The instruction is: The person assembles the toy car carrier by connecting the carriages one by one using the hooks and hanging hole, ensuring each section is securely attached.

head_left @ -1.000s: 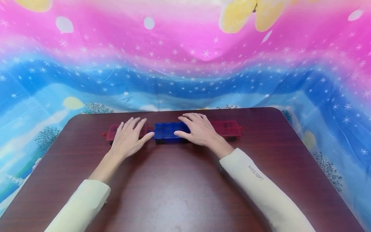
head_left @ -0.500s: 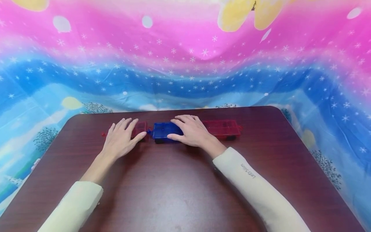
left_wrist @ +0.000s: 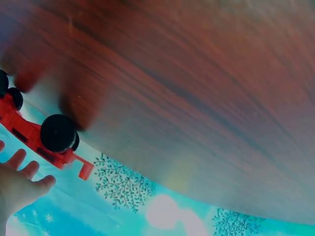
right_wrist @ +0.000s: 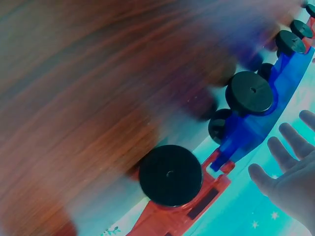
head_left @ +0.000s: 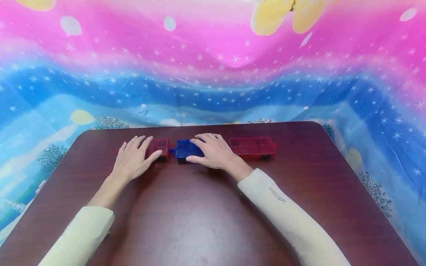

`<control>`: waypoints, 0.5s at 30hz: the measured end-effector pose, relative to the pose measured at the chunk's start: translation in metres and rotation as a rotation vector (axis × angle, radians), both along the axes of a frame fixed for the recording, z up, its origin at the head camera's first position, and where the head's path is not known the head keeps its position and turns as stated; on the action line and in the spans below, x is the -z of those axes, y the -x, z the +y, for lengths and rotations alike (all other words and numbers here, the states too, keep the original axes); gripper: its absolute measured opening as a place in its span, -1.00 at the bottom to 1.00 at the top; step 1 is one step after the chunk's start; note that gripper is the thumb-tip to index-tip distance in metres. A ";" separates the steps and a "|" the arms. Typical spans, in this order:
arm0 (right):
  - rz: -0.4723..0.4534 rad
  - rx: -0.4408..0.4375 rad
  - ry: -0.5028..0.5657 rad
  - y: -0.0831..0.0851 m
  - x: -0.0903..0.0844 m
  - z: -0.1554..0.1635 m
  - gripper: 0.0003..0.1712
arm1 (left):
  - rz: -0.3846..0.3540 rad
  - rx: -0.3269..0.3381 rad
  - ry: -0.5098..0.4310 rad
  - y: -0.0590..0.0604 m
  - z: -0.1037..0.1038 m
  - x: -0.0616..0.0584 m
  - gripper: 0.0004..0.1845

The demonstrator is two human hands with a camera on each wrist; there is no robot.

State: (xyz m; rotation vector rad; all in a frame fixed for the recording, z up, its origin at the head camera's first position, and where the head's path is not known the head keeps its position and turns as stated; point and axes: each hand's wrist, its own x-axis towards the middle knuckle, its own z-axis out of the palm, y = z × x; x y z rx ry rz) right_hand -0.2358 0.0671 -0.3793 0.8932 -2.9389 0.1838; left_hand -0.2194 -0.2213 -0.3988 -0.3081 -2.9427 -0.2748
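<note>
Three toy train cars with black wheels stand in a row, end to end. A see-through red car [head_left: 159, 147] is at the left, a blue car [head_left: 184, 148] in the middle and a second red car [head_left: 254, 146] at the right. My left hand [head_left: 130, 159] hovers with spread fingers over the left red car, covering much of it. Over the blue car is my right hand [head_left: 214, 152], fingers extended, hiding its right part. In the right wrist view, the blue car's end piece meets the coupling [right_wrist: 224, 167] of a red car. Both palms look apart from the cars.
A dark wooden table [head_left: 186, 214] with rounded far corners bears the cars near its back edge. Behind and beside it hangs a pink and blue patterned cloth [head_left: 206, 55].
Both hands have shifted left over the cars, uncovering more of the left red car's right end and more of the right red car. The cars seem to stay in place.
</note>
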 end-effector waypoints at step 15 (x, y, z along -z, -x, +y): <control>-0.012 -0.045 -0.052 0.002 0.011 -0.012 -0.08 | -0.011 -0.024 0.025 0.003 -0.012 0.008 -0.11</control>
